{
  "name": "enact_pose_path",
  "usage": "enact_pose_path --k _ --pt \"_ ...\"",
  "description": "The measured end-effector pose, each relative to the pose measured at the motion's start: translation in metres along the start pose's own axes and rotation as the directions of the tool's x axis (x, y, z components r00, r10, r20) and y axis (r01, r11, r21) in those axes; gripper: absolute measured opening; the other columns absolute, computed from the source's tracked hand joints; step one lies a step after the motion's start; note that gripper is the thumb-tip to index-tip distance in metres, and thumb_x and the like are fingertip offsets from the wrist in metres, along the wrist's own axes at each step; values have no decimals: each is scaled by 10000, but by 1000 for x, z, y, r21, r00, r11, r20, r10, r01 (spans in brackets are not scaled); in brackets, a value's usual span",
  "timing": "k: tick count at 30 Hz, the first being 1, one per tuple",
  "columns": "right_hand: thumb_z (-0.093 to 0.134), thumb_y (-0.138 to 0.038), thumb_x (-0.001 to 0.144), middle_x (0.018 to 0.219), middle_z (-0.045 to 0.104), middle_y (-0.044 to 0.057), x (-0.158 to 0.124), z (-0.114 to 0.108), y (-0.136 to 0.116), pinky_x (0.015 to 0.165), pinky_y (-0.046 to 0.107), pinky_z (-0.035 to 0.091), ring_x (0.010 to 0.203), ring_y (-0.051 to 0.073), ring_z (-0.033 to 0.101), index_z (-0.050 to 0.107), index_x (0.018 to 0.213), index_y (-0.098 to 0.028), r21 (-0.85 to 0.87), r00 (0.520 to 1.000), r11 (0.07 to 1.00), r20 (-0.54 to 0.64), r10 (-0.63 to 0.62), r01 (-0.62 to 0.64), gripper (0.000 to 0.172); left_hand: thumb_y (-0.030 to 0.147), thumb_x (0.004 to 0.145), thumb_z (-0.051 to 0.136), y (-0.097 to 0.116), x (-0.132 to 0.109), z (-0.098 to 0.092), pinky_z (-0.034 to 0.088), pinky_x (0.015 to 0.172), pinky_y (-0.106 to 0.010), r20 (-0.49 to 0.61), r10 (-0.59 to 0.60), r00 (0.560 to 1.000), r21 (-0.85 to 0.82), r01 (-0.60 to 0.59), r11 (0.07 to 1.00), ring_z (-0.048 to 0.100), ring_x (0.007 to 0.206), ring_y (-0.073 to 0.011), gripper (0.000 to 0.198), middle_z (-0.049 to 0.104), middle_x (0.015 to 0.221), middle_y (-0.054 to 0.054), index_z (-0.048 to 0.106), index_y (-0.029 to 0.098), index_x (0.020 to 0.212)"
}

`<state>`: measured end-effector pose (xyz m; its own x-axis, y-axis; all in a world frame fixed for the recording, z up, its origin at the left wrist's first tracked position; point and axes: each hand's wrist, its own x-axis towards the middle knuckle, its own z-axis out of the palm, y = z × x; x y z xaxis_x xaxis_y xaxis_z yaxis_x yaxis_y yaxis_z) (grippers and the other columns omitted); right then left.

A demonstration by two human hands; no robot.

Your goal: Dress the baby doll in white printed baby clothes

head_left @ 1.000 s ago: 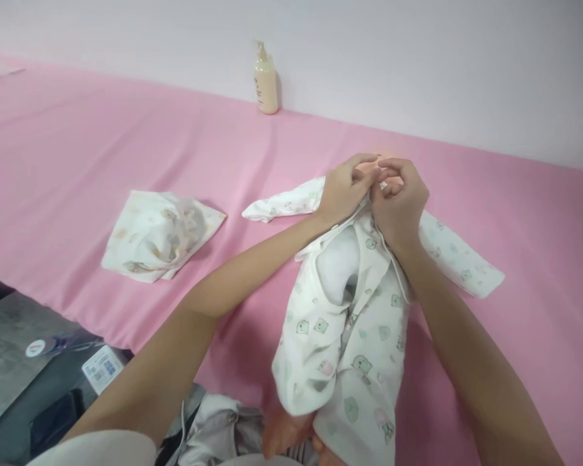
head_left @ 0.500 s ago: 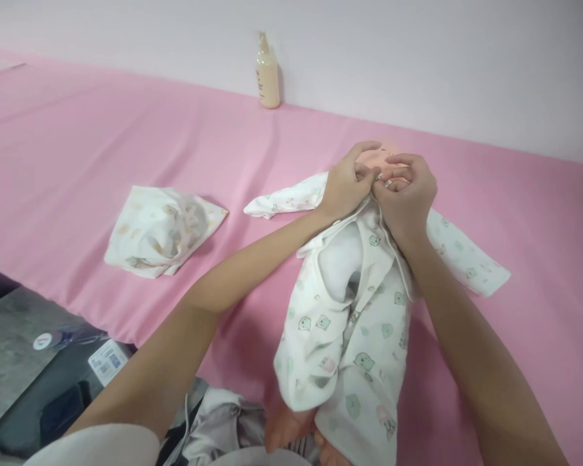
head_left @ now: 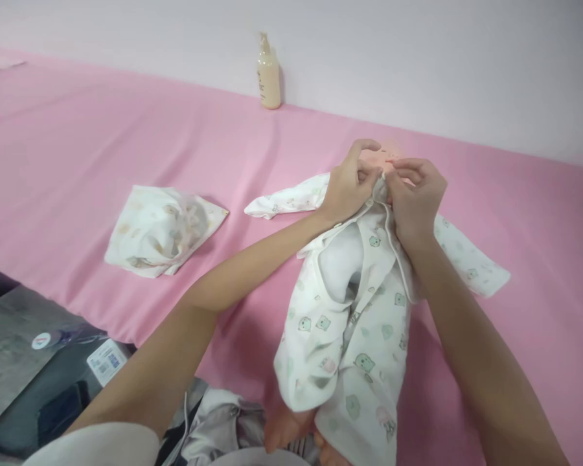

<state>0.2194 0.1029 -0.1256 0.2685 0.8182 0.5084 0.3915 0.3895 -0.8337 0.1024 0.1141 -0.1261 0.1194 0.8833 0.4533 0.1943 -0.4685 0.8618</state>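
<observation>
A baby doll (head_left: 381, 157) lies on its back with its feet towards me. It wears a white baby romper (head_left: 364, 388) with green animal prints, open down the front, and a white diaper (head_left: 342, 259) shows through the gap. Up at the neck, my left hand (head_left: 348, 188) pinches one side of the romper's collar between thumb and finger. My right hand (head_left: 420, 197) is closed at the collar's other side, thumb against fingers. What lies between the right fingertips is mostly hidden. Both sleeves stretch out sideways, and small snaps show along the edge.
A pump bottle (head_left: 269, 77) stands against the wall at the back of the pink sheet (head_left: 140, 129). Left of the doll lies a crumpled printed cloth (head_left: 160, 230). Below the bed's edge are a dark box (head_left: 39, 408) and a white label (head_left: 107, 361).
My right hand has shifted slightly right, away from my left, so more of the collar shows between them. The left hand has stayed nearly still at the neck.
</observation>
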Motion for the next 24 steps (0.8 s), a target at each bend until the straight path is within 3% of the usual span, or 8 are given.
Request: enact_pose_path --k 3,5,10,12,14,18,20,24 --pt "483 -191 807 963 652 75 -5 -1 -5 668 303 496 844 184 636 562 877 -197 -204 990 969 -3 -144 141 106 151 838 475 6 1 -2 450 690 -253 44 -79 996 -50 81 995 593 709 -114 280 604 776 23 469 215 1111" --pt "448 -201 844 925 661 63 -7 -5 -16 693 319 486 787 182 631 566 929 -204 -350 983 919 91 -159 181 146 126 829 453 12 1 -5 459 680 -254 121 -124 985 -127 139 982 597 719 -117 255 593 787 15 473 208 1070" --pt "508 -152 785 751 629 42 -10 -25 -61 652 346 438 664 217 571 580 1001 -197 -642 907 725 417 56 251 232 55 779 364 37 0 -15 425 557 -240 374 -94 923 -229 190 955 556 600 -108 320 579 765 6 468 189 1051" --pt "552 -128 726 761 613 44 -12 -31 -71 628 343 420 660 226 555 567 1032 -193 -669 862 683 494 116 292 314 38 772 387 46 -2 -19 438 603 -251 418 -45 907 -104 97 990 584 671 -123 277 591 802 -13 507 166 986" --pt "571 -119 694 781 593 50 -15 -33 -72 627 346 417 667 230 548 550 1052 -200 -647 856 694 510 85 316 368 15 772 412 54 -5 -22 436 666 -261 399 24 917 106 -72 992 602 772 -146 262 600 866 -33 532 161 954" --pt "591 -81 659 649 502 30 -16 -30 -61 661 375 424 669 242 539 553 890 -215 -565 886 771 465 3 294 270 6 782 430 65 -15 -25 356 601 -278 356 79 931 567 -282 774 569 729 -164 316 580 947 -75 536 154 1039" --pt "606 -75 663 556 432 15 -16 -28 -59 636 378 414 613 234 515 493 711 -211 -605 877 751 475 71 267 183 -1 789 401 68 -20 -27 311 557 -288 426 16 904 669 -327 668 547 684 -166 328 580 922 -87 526 128 1064" --pt "612 -108 726 533 423 24 -17 -26 -65 595 356 381 554 198 462 365 561 -209 -690 875 670 467 127 272 314 22 826 382 69 -23 -34 289 544 -293 497 -61 866 717 -370 590 538 666 -163 252 589 874 -95 543 115 996"
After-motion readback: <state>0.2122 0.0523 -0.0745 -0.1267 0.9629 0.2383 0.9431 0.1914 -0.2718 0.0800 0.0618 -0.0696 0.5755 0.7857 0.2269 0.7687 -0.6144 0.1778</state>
